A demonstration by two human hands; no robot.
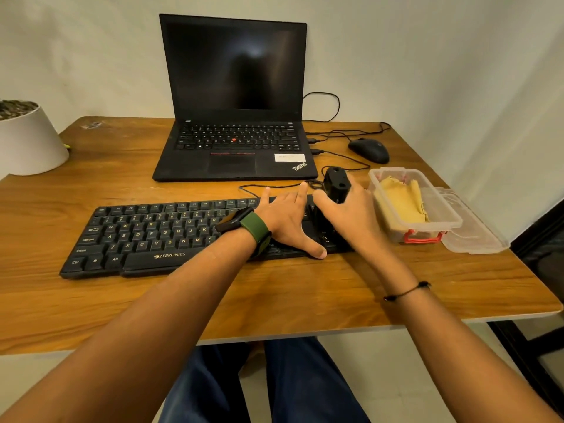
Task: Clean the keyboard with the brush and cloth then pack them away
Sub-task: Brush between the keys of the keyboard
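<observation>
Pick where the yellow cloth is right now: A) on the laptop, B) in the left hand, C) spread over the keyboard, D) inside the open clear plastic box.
D: the yellow cloth lies crumpled inside the open clear plastic box at the right of the table, while the right hand holds the black brush over the keyboard.

You have two keyboards: one black keyboard [146, 236] at 6 o'clock, one built into the single laptop [235, 117] at 12. Count one mouse [369, 150], one brush [335, 184], one yellow cloth [403, 199], one container [439, 222], one lid [479, 236] and one pot [29, 141] at 9.
</observation>
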